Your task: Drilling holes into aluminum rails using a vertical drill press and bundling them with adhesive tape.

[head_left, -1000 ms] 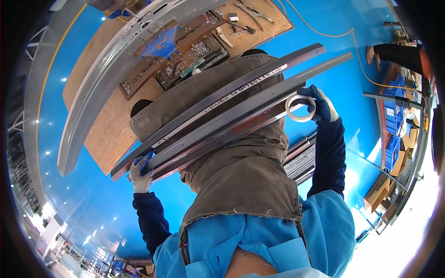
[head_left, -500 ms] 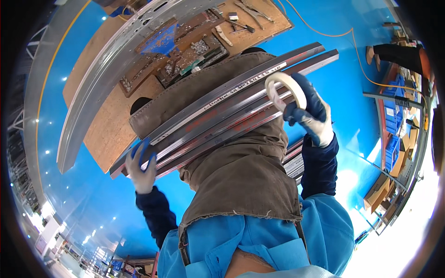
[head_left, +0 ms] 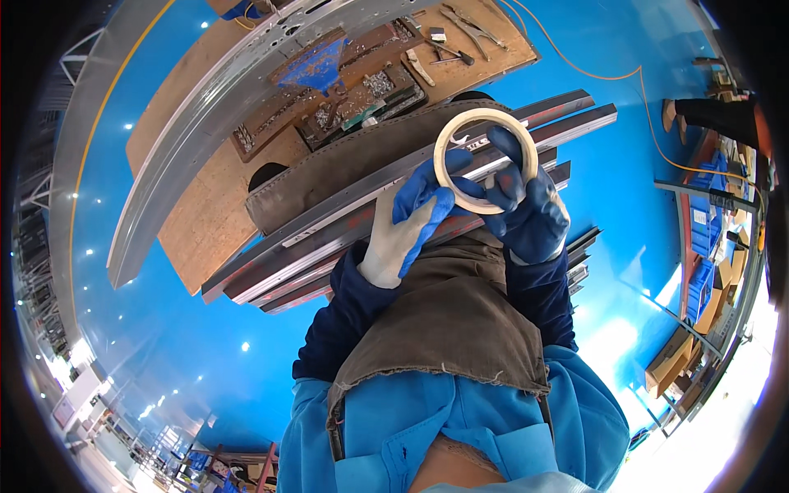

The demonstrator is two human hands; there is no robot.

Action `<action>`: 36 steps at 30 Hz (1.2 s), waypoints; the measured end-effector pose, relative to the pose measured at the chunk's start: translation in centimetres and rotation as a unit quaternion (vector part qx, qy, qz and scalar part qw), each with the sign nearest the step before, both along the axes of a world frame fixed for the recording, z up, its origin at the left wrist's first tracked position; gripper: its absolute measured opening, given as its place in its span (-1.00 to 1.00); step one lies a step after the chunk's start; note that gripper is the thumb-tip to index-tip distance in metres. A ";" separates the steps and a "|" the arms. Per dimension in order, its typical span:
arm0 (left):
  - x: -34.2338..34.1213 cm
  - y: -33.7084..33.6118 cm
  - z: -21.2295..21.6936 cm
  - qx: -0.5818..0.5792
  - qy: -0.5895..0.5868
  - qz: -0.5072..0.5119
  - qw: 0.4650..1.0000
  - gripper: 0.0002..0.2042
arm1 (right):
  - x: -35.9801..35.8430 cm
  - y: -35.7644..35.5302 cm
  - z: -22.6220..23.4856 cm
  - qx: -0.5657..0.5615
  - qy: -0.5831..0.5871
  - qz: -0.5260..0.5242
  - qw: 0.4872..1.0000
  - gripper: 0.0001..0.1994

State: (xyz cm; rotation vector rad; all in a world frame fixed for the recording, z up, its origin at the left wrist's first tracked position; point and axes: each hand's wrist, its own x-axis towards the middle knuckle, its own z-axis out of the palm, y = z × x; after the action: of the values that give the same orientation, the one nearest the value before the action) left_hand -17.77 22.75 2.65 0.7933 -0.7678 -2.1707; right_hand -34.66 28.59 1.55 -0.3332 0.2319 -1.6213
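Observation:
Both my hands wear gloves, whitish with blue-coated fingers. A cream roll of masking tape (head_left: 485, 115) is held up in front of me, its ring facing upward. My right hand (head_left: 532, 209) grips the roll's lower right side, with fingers through the opening. At the roll's lower left edge, my left hand (head_left: 408, 218) is closed, thumb and fingers pinching there; a loose tape end cannot be made out. Beneath the hands, several long grey metal profiles (head_left: 329, 232) lie side by side at a slant across my lap, over the brown apron (head_left: 444, 312). A light printed strip runs along one profile.
Beyond the lap is a wooden board (head_left: 193, 238) with a metal-shavings-strewn fixture, a blue piece (head_left: 316, 67) and pliers (head_left: 472, 31). A long curved metal beam (head_left: 177, 164) crosses it. At right stand shelves with blue bins (head_left: 703, 226); an orange hose (head_left: 575, 62) lies on the blue floor.
My left hand has left the profiles' left end and come right to the tape roll. The right hand has turned the roll and brought it slightly left.

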 end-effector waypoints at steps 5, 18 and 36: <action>0.5 0.7 0.2 -0.026 0.047 0.005 0.999 -0.51 | 0.5 -0.3 0.3 0.168 0.160 -0.072 0.970 -0.50; 0.1 0.5 -1.5 0.017 0.055 0.034 0.998 -0.54 | 1.1 -0.4 1.4 0.215 0.418 -0.176 0.865 -0.61; 0.5 0.3 -2.9 -0.580 -0.306 0.057 0.753 -0.60 | -0.1 0.0 1.9 0.249 0.489 -0.291 0.784 -0.72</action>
State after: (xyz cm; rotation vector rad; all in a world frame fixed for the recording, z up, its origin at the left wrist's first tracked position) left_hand -17.30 23.08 -0.28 0.7664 -2.0189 -0.8758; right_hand -34.77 28.60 3.49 -0.7175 1.6723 -1.7538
